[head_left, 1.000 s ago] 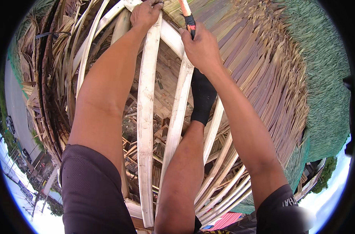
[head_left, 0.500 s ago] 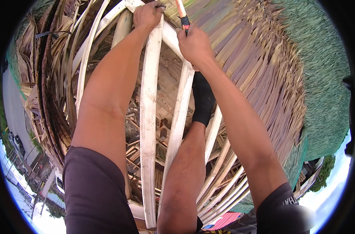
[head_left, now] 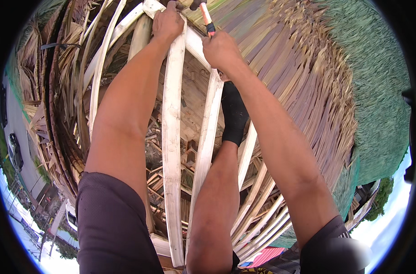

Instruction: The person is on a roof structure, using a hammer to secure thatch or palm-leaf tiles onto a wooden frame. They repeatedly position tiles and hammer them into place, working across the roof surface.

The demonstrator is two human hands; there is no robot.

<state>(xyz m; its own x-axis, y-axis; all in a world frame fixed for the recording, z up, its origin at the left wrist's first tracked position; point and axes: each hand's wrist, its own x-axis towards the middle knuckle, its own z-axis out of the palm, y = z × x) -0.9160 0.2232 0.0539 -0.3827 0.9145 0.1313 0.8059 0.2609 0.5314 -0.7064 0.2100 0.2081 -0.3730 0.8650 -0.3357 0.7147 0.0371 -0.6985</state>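
Between the two forearms, a bare leg in a black sock [head_left: 234,116] braces on a pale wooden roof slat [head_left: 207,150], with open gaps and debris showing far below it. Further out, the left hand [head_left: 168,23] is clenched around the top of the neighbouring slat [head_left: 172,150], knuckles up. Just to its right, the right hand [head_left: 222,51] is closed around the orange-handled tool [head_left: 207,17], whose head sits at the frame's edge, too cut off to identify. Beyond both hands, dry thatch [head_left: 304,91] spreads away to the right. Likely hazards: the sock slipping off the narrow slat, a slat cracking under weight, or a swing glancing onto the left knuckles so close by.
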